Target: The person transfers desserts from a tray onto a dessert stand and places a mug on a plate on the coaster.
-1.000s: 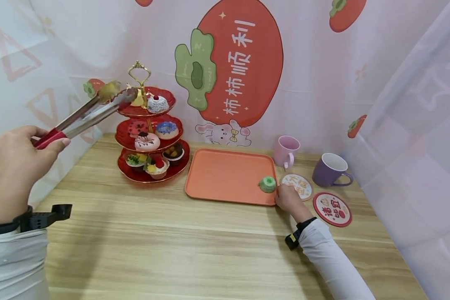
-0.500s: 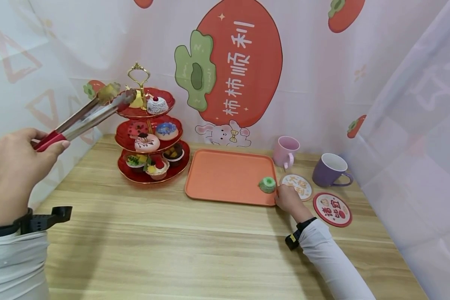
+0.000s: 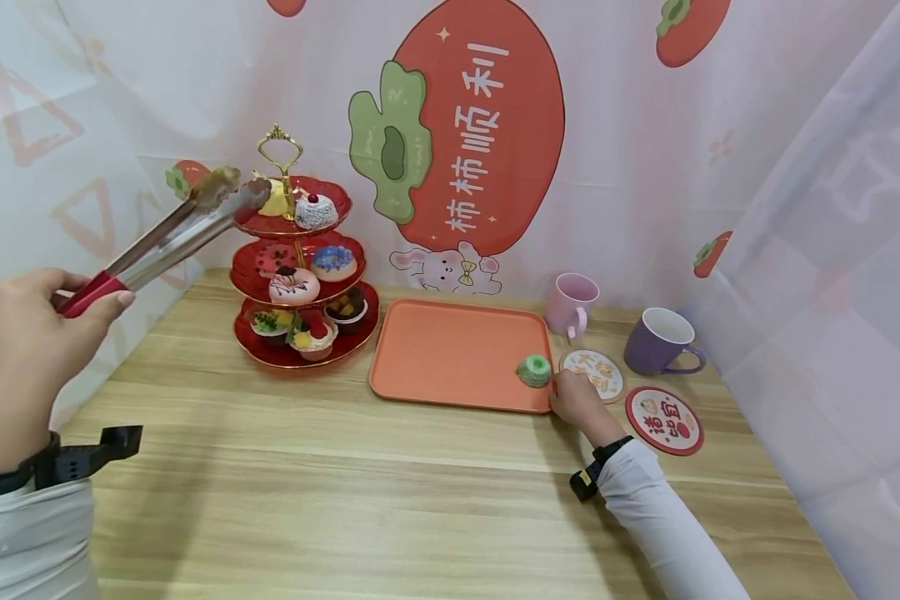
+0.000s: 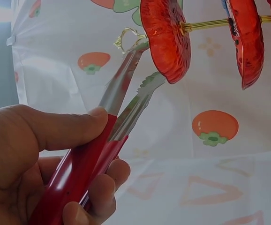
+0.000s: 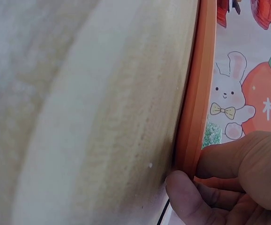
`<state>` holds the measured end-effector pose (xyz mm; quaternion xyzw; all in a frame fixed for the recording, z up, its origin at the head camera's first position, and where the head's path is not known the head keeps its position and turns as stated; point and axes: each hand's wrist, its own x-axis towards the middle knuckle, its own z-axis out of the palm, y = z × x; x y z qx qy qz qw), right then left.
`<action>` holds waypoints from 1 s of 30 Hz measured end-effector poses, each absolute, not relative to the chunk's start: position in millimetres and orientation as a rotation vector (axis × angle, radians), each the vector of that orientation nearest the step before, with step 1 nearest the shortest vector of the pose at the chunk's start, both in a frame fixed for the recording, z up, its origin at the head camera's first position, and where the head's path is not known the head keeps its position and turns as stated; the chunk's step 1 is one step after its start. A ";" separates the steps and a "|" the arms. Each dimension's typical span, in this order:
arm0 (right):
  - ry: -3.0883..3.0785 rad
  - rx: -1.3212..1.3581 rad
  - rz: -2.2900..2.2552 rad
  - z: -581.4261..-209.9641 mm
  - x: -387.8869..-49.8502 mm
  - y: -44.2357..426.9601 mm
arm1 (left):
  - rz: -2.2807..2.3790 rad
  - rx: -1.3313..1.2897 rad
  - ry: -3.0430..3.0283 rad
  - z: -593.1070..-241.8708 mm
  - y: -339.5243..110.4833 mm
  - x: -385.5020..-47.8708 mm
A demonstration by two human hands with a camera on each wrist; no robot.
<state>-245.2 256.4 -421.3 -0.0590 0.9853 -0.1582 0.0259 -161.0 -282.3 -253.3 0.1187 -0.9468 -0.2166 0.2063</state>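
Observation:
My left hand [image 3: 33,350] grips the red handles of metal tongs [image 3: 172,242], also seen in the left wrist view. The tongs' tips stand apart with nothing between them, beside the top tier of a red three-tier stand [image 3: 306,356]. On that tier are a yellow cake [image 3: 274,200] and a white cake [image 3: 316,212] with a cherry. My right hand [image 3: 579,407] pinches the near right corner of an orange tray [image 3: 450,350]; the right wrist view shows the thumb and finger on its rim [image 5: 196,112]. A green cake [image 3: 535,371] sits on the tray by this hand.
Donuts [image 3: 294,285] fill the middle tier and small tarts [image 3: 315,336] the bottom one. Right of the tray stand a pink mug [image 3: 570,302] and a purple mug [image 3: 656,342], with a white coaster [image 3: 603,377] and a red-rimmed coaster [image 3: 663,419]. A printed curtain [image 3: 615,192] hangs behind.
My left hand has sunk slightly, with the tongs still by the top tier. The right hand and tray have not visibly moved.

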 end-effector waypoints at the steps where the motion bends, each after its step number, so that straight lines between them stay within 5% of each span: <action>1: 3.048 -0.184 -0.488 -421.1 -245.0 256.3 | -0.613 0.321 -2.620 -254.4 -282.0 -159.5; 30: 3.039 -0.179 -0.451 -421.5 -246.2 255.1 | -0.607 0.039 -2.441 -264.6 -246.2 -133.5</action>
